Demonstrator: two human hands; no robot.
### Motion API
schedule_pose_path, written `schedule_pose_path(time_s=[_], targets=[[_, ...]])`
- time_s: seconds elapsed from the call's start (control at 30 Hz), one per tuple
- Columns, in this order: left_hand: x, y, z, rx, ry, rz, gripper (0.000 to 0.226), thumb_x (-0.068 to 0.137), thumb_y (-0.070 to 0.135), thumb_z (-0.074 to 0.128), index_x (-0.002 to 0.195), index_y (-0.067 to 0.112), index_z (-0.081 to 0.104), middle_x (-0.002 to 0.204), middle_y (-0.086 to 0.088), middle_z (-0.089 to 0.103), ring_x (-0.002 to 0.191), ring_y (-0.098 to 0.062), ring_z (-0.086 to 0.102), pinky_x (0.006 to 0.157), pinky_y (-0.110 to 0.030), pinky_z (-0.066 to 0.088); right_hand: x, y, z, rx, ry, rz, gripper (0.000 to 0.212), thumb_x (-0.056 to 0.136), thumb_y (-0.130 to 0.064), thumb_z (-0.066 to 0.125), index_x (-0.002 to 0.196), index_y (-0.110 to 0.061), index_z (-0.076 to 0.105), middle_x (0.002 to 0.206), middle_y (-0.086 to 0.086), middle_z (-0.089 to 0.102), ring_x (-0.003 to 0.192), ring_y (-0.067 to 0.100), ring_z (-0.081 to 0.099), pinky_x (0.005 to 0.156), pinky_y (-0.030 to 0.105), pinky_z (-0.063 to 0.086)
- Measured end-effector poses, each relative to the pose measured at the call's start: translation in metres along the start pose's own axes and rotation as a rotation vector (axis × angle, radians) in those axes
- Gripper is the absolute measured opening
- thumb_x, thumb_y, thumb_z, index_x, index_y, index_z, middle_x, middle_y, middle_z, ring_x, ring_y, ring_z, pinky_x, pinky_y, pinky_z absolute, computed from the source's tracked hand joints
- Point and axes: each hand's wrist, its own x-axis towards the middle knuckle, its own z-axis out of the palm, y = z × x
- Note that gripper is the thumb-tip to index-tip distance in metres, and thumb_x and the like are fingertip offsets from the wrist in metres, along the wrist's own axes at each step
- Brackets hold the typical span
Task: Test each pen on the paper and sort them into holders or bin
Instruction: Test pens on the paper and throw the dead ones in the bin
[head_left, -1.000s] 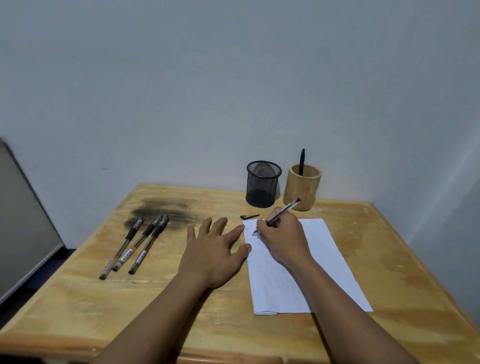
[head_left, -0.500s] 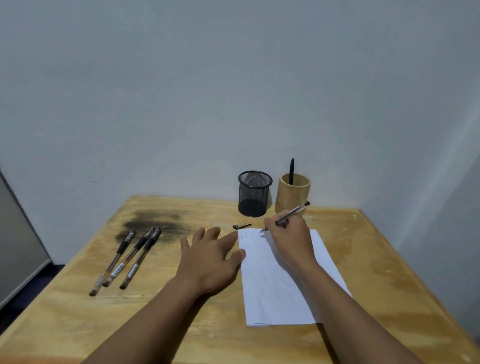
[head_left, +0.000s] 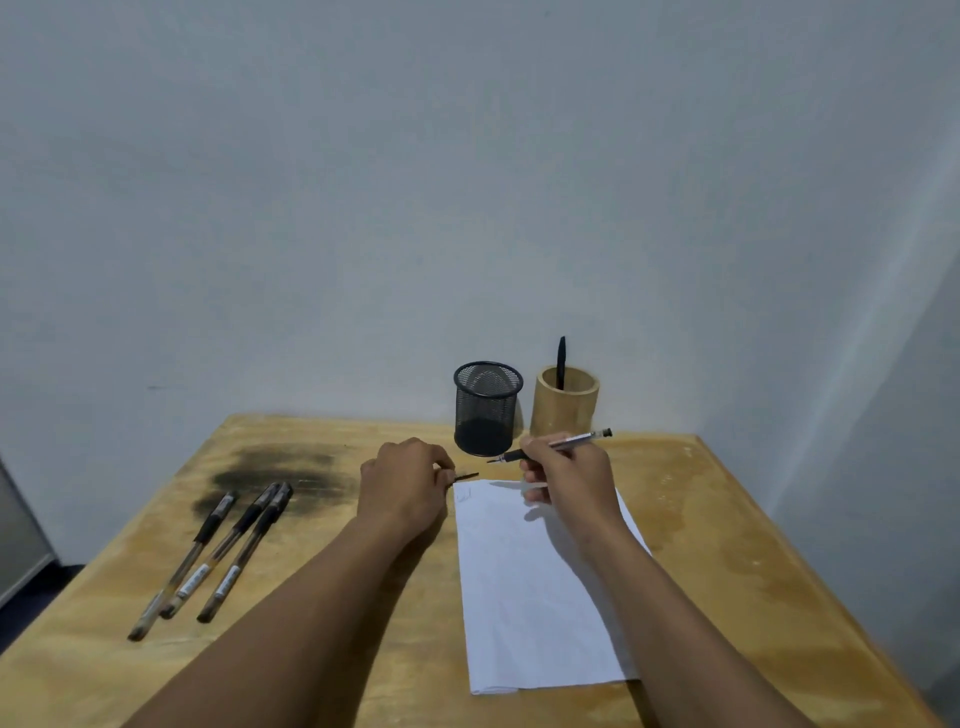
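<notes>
Black cap (head_left: 469, 475) part-hidden under left hand (head_left: 405, 486). Right hand (head_left: 566, 478) covers middle of pen (head_left: 579, 441). Marks on paper (head_left: 535, 597) too faint to read.

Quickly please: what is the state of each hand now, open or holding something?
Left hand: closed, pinching the cap.
Right hand: closed, holding the pen.

Mesh holder (head_left: 487, 410) and bamboo holder (head_left: 565, 402) stand side by side at the back edge of the table (head_left: 753, 545), wall close behind, narrow gap between. Both mouths are open from above; one black pen (head_left: 561, 361) stands in the bamboo one. Right hand (head_left: 566, 478) gripping held pen (head_left: 561, 444) sits just before them, left hand (head_left: 405, 488) pinching pen cap (head_left: 469, 476) beside it. Three pens (head_left: 218, 551) lie far left; bare wood right of the paper (head_left: 535, 587).
</notes>
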Motion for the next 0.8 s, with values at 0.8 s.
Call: schedule_pose_path(time_s=[0.8], targets=[[-0.03, 0.043, -0.052, -0.904, 0.008, 0.159, 0.014, 0.094, 0.013, 0.064, 0.088, 0.023, 0.073, 0.081, -0.002, 0.076, 0.083, -0.023, 0.07, 0.084, -0.047, 0.057, -0.018, -0.049, -0.024, 0.285, -0.238, 0.052, 0.005, 0.09, -0.01, 0.073, 0.093, -0.007, 0.069, 0.08, 0.006, 0.076, 0.078, 0.018, 0.074, 0.075, 0.033, 0.063]])
